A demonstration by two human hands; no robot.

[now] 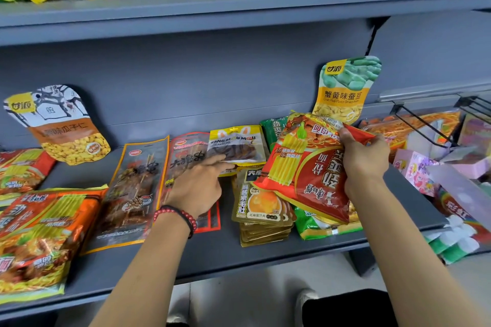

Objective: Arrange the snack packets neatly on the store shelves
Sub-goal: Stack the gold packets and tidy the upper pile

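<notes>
Snack packets handled on a shelf (212, 255)
A red noodle packet (310, 167) is gripped by the right hand (364, 156); a yellow packet (236, 146) just ahead is touched by straight fingers (216, 164) of the left hand (196, 186).

Right grip (364, 156) holds red packet (313, 175) (left grip (196, 186) touches pouch (236, 143))

1. Just behind the left hand (198, 188), the wrist carries a bracelet (165, 211) of round beads, mostly red, some dark.
2. Both forearms are bare.
3. Low in the view, a black garment (345, 309) covers one leg, with a pale shoe (305, 300) beside it.
</notes>
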